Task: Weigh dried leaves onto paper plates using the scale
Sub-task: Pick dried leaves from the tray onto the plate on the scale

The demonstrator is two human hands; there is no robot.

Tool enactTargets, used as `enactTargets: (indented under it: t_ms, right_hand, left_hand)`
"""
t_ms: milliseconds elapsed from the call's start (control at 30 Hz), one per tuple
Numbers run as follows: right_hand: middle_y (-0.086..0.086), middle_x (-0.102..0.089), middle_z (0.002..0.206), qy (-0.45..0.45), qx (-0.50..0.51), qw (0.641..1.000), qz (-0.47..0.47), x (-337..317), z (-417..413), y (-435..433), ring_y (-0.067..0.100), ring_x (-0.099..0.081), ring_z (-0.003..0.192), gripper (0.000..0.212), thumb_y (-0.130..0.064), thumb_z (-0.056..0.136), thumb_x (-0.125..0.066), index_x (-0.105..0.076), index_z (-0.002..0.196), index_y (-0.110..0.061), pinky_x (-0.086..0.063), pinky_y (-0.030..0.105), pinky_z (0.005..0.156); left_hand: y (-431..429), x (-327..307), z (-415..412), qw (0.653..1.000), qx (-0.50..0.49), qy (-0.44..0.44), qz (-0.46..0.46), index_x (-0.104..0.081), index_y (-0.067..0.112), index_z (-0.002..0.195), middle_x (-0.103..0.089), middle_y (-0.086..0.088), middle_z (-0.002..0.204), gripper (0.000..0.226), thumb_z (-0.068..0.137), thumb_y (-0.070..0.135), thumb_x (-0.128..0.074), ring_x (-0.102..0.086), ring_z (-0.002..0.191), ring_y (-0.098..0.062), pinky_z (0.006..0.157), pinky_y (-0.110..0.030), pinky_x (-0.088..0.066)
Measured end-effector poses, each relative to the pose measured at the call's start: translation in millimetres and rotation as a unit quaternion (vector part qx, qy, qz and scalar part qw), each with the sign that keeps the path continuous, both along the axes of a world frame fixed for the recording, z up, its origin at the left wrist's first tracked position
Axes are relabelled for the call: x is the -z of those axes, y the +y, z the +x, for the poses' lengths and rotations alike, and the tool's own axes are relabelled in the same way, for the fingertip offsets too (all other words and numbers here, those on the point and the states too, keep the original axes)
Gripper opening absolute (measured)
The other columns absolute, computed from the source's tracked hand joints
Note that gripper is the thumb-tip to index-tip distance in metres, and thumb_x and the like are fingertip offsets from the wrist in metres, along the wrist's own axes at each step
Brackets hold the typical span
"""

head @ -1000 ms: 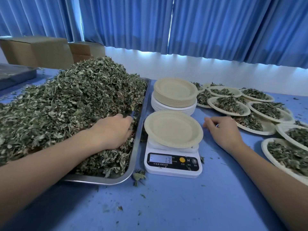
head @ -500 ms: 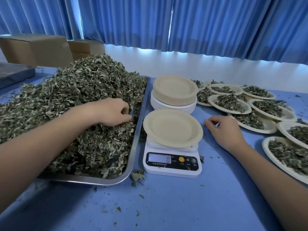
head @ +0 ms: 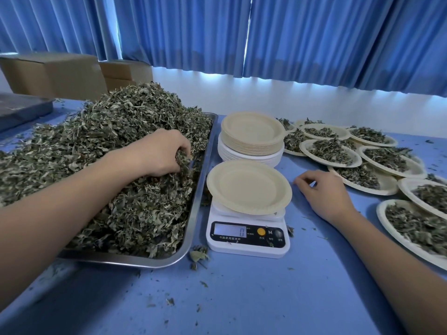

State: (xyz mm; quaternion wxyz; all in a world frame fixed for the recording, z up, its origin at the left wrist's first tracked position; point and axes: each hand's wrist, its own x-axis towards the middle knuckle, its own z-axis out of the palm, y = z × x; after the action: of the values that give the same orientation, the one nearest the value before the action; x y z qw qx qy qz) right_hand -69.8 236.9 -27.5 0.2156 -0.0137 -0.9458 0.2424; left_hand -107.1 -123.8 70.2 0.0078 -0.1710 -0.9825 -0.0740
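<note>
My left hand (head: 159, 153) grips a clump of dried leaves (head: 116, 146); my right hand (head: 324, 192) rests relaxed beside the scale (head: 246, 235), whose paper plate (head: 249, 187) is bare.

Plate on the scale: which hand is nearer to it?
Right. The right hand rests just right of the plate; the left hand grips leaves over the tray, farther left.

Blue curtains (head: 290, 39) w/ daylight under, white wall (head: 266, 102), cardboard boxes (head: 55, 73).
</note>
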Motion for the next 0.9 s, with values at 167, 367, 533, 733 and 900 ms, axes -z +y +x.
enactTargets:
  t_ms: [167, 367, 533, 733, 900]
  right_hand:
    - [-0.007, -0.073, 0.093, -0.004, 0.004, 1.000, 0.001, -2, 0, -1, 0.005, -0.061, 0.077, 0.018, -0.026, 0.101, -0.060, -0.077, 0.095, -0.022, -0.050, 0.034, 0.073]
    - [-0.007, -0.073, 0.094, -0.009, 0.004, 1.000, -0.002, 1, 0, 0, 0.007, -0.062, 0.079, 0.018, -0.026, 0.101, -0.061, -0.077, 0.096, -0.022, -0.050, 0.032, 0.073]
    - [-0.007, -0.073, 0.092, -0.007, 0.000, 1.000, 0.000, 1, 0, 0, 0.008, -0.063, 0.080, 0.018, -0.025, 0.100, -0.060, -0.077, 0.093, -0.021, -0.050, 0.033, 0.072]
    - [-0.007, -0.073, 0.090, -0.009, -0.003, 1.000, -0.007, 1, 0, 0, 0.006, -0.062, 0.078, 0.018, -0.025, 0.100, -0.061, -0.077, 0.092, -0.020, -0.047, 0.031, 0.070]
    - [-0.007, -0.073, 0.089, -0.008, -0.002, 1.000, -0.015, 0, 1, 1, 0.009, -0.062, 0.079, 0.018, -0.025, 0.099, -0.061, -0.076, 0.090, -0.021, -0.051, 0.035, 0.073]
  left_hand:
    - [-5, 3, -7, 0.999, -0.012, 0.035, -0.001, -0.068, 0.029, 0.112, -0.057, -0.007, 0.137, 0.035, 0.081, 0.019, -0.082, -0.061, 0.109, -0.028, 0.093, -0.040, -0.051]
    - [6, 1, -10, 0.986, -0.006, 0.135, 0.097, -0.067, 0.030, 0.099, -0.069, -0.003, 0.096, 0.025, 0.085, 0.013, -0.078, -0.059, 0.063, -0.012, 0.069, -0.033, -0.051]
    - [29, -9, -6, 0.961, 0.044, 0.185, 0.199, -0.072, 0.023, 0.099, -0.072, 0.000, 0.102, 0.021, 0.082, 0.011, -0.078, -0.064, 0.089, -0.019, 0.082, -0.029, -0.045]
    - [68, -14, 1, 0.948, 0.126, 0.116, 0.270, -0.076, 0.021, 0.096, -0.066, 0.017, 0.083, 0.023, 0.076, 0.015, -0.085, -0.055, 0.070, 0.010, 0.060, -0.002, -0.037]
    - [88, 3, 11, 0.955, 0.204, -0.084, 0.200, -0.073, 0.030, 0.106, -0.068, 0.015, 0.112, 0.035, 0.074, 0.032, -0.088, -0.061, 0.105, -0.003, 0.092, -0.025, -0.048]
